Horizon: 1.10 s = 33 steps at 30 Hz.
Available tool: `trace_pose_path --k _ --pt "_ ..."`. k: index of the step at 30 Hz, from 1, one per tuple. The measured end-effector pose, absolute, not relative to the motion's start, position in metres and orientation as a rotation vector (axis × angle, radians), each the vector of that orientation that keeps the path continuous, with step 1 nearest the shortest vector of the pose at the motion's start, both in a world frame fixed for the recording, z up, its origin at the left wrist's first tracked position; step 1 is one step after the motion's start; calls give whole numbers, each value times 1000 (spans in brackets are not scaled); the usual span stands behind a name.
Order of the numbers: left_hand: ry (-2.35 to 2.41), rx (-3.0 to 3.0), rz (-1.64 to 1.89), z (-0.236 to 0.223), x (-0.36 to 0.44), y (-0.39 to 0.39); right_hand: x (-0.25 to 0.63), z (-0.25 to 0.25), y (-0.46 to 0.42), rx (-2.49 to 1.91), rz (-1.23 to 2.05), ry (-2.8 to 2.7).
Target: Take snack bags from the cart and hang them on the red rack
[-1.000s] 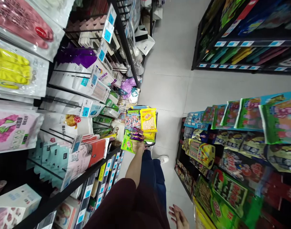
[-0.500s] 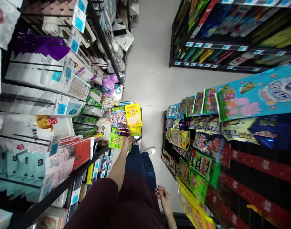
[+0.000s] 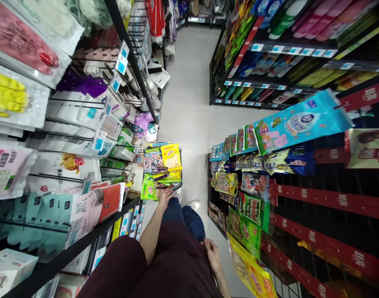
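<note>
My left hand (image 3: 165, 197) reaches down to the near side of a black-framed shopping basket (image 3: 181, 182), its fingers closed on the right edge of a green snack bag (image 3: 149, 189). Packed in the basket are a yellow snack bag (image 3: 171, 156), a colourful printed pack (image 3: 152, 160) and some purple and green packets, partly overlapping. My right hand (image 3: 211, 250) hangs beside my thigh with loosely curled fingers, apart and holding nothing. Nearest to it are a yellow snack bag (image 3: 248, 265) and a green snack bag (image 3: 243, 231) hanging on the right rack.
On the left, a shelf (image 3: 115, 223) carries packaged gloves, pouches and white packs on hooks. The right rack (image 3: 329, 198) has red strips and hanging snacks, with a long blue pack (image 3: 301, 122) jutting out. Grey floor (image 3: 192, 124) runs ahead between the shelves. Another shelf unit (image 3: 270, 51) stands farther right.
The view has tilted up and shifted, showing more of the aisle ahead. My left hand stays at the green snack bag. My right hand remains low by my thigh.
</note>
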State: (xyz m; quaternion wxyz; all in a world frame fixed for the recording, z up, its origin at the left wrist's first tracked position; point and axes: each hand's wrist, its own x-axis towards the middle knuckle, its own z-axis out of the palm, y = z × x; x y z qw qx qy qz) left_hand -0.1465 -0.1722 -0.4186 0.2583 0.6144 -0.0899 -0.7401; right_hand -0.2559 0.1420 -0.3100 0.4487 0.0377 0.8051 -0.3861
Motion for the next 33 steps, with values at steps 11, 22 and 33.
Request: trace_pose_path --k 11,22,33 --pt "-269 1541 -2183 -383 -138 -151 -272 -294 105 35 -1069 1923" --pt "-353 1428 -2311 -356 -139 -125 -269 -304 23 -193 -1075 1845" --pt "-290 1347 -2407 -340 -134 -115 -266 -318 -23 -293 -1025 1922"
